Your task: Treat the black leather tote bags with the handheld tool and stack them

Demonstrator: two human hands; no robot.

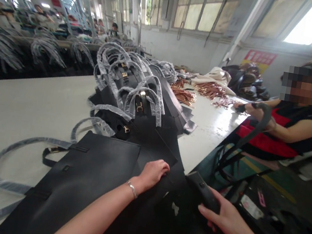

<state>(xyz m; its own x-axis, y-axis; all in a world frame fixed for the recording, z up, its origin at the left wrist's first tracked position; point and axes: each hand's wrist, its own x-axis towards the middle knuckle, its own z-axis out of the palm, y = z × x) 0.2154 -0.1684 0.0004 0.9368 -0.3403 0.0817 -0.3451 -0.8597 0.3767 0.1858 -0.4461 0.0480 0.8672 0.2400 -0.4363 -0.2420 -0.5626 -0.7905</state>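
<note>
My left hand [154, 174], with a silver bracelet at the wrist, is closed with curled fingers at a black leather tote bag [140, 210] by the table's edge. What lies under the fingertips is partly hidden. Another black bag [96, 171] lies flat to the left, its plastic-wrapped handle [3, 151] looped out over the tabletop. Off the edge, on the right, my right hand [222, 214] is wrapped round a black handheld tool [205, 191] with a wide, flat end. That end points toward the bag and is apart from my left hand.
Black bags with wrapped handles [132, 77] are piled ahead on the white table [41, 102]. Brown straps with metal clasps [211, 91] lie farther back. A co-worker [301, 125] sits at the right, holding a black strap [248, 136]. More bags [47, 51] line the far left.
</note>
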